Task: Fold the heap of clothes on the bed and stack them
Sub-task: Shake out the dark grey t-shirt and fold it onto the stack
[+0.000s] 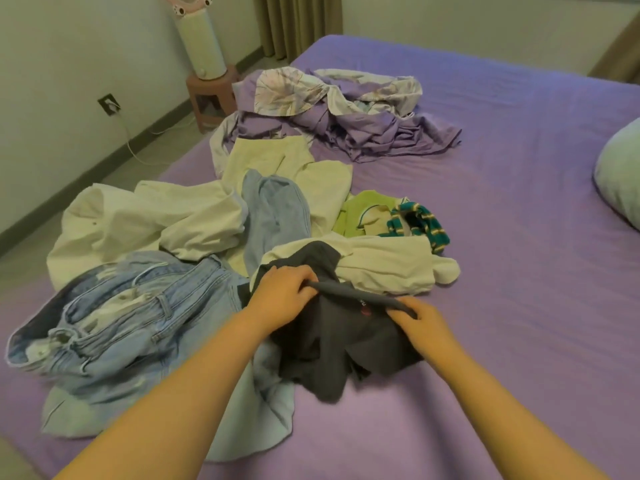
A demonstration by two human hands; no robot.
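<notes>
A heap of clothes lies on the purple bed. At its near edge is a crumpled dark grey garment. My left hand and my right hand each pinch one end of its upper hem, which stretches between them. Light blue jeans lie to the left. Cream garments and a faded blue piece sit behind. A white top, a lime green garment and a teal striped one lie to the right.
A rumpled purple and floral sheet sits further back on the bed. A pale pillow is at the right edge. Off the bed's left side stand a pink stool with a white fan, a wall socket and a cable.
</notes>
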